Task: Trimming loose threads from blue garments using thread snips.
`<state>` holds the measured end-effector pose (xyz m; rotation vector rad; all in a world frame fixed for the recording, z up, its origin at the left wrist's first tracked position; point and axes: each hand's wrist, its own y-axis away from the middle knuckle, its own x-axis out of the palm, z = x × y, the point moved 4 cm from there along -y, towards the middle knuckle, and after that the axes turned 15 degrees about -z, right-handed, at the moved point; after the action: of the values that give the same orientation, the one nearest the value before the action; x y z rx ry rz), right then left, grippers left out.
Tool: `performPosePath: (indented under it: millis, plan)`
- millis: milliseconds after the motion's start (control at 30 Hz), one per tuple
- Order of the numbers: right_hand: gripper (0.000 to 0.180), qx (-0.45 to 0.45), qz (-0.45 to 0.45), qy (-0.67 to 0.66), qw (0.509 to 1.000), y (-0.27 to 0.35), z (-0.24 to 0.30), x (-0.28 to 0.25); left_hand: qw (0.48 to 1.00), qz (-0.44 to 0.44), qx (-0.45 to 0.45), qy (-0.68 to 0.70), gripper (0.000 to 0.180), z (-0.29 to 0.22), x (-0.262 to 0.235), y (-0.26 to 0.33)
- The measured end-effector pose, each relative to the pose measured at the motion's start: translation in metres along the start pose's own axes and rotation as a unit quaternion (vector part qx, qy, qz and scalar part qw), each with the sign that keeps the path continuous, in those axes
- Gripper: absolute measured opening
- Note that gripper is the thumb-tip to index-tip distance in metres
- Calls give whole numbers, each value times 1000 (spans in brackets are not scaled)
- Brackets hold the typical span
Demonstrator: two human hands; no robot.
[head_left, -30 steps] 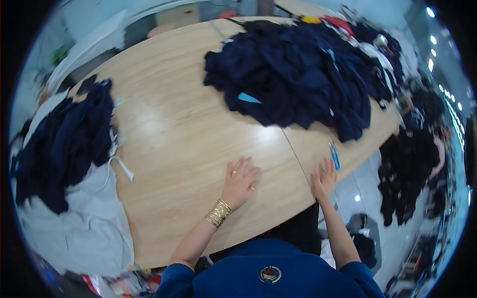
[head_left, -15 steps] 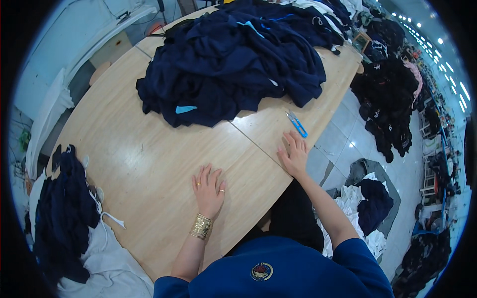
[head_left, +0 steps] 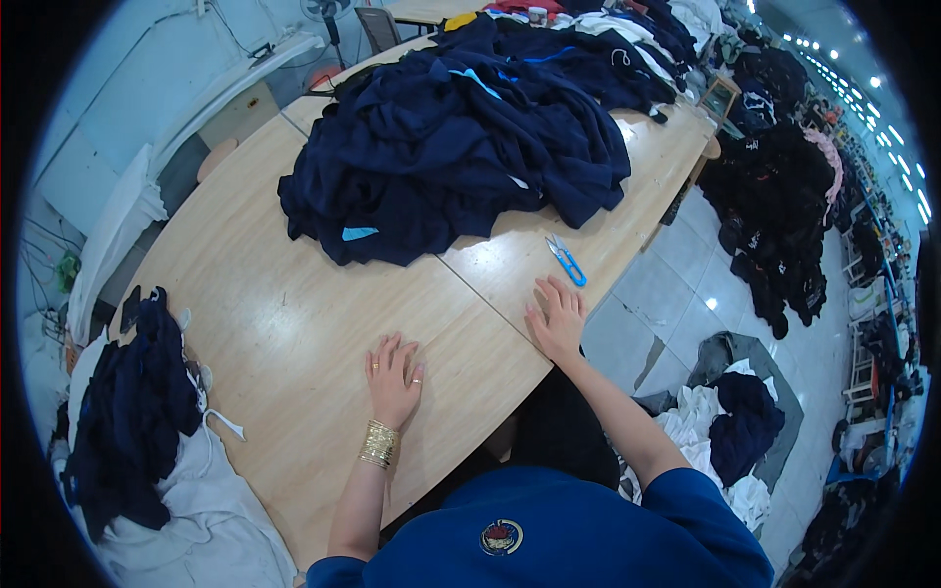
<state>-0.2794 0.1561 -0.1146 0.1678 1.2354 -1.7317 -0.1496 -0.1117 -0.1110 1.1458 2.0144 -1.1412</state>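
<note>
My left hand [head_left: 394, 384] lies flat on the pale wooden table [head_left: 294, 363], palm down with the fingers apart. Rings and a wide gold bracelet [head_left: 378, 443] are on that hand and wrist. Near the table's right edge rests my right hand [head_left: 559, 321], also palm down, its fingers spread and nothing in them. Just beyond its fingertips is a pair of blue-handled thread snips [head_left: 567, 263], apart from the hand. A large heap of navy garments [head_left: 441, 157] covers the far part of the table, with light blue patches showing on it.
Navy cloth [head_left: 137, 412] and white fabric [head_left: 196, 510] with a drawstring hang over the left end of the table. On the tiled floor to the right are a white and navy clothes pile [head_left: 735, 421] and a black garment heap [head_left: 769, 216]. A fan [head_left: 328, 15] stands far back.
The view has shifted slightly, showing more of the far end. Both hands stay flat on the table, and the snips and garments appear to lie where they were.
</note>
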Motion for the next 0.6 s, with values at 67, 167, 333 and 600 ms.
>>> performPosePath:
  millis: [67, 167, 333, 600]
  plan:
    - [42, -1, -13, -10, 1000, -1, 1, 0, 1000, -7, -1, -1, 36, -2, -1, 1]
    - [40, 4, -14, -14, 1000, 1, 2, -3, 1000, -13, -2, -2, 36, -3, -2, 3]
    - [39, 9, -18, -25, 999, 1, 0, -6, 1000, -12, -5, -11, 36, -4, 0, 4]
    - [34, 12, -24, -49, 998, -6, 1, -4, 997, -10, -74, 11, 41, 4, -14, 29]
